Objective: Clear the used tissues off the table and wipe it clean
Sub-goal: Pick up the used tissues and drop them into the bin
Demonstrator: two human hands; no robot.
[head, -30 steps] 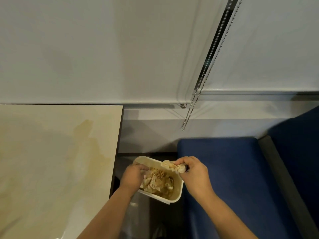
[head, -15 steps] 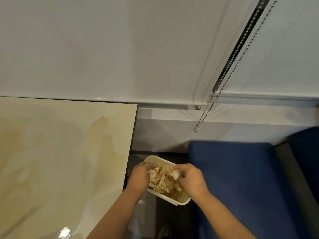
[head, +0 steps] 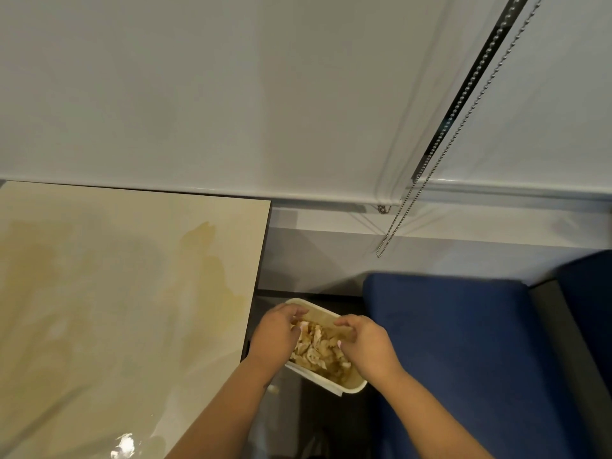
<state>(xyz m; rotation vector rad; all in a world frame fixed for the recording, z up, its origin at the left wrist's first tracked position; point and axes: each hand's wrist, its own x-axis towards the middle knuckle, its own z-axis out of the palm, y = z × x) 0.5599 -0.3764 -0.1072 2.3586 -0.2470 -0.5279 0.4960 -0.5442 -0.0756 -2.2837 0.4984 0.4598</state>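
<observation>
A head-worn camera looks down past the right edge of a pale, glossy desk [head: 132, 293] into the narrow gap between it and a blue upholstered seat [head: 463, 342]. In that gap, below the level of the desk top, sits a small white bin [head: 356, 387], rectangular, with its long axis running from upper left to lower right.

Both hands are over the bin's opening. The left hand [head: 275, 339] comes in from the desk side and the right hand [head: 367, 349] from the seat side, so the opening lies between them.

The bin is almost full of used tissues [head: 318, 347], a crumpled heap of white and brown-stained paper. The heap sits directly under and between the two sets of fingertips. Both hands look about equally near it.

The fingers of each hand are curled downward toward the heap. The left fingers [head: 293, 314] touch the near edge of the tissues, and the right fingers [head: 344, 323] hook over the far side. Whether either hand pinches a tissue or only presses on the pile cannot be told from this view.

No tissues show on the visible part of the desk. It carries broad yellowish stains [head: 212, 270] and a wet glint near the bottom edge, so the wiping step appears not yet done.

Behind, a white roller blind [head: 231, 94] hangs with its bead chain [head: 430, 167] dangling at the right.
</observation>
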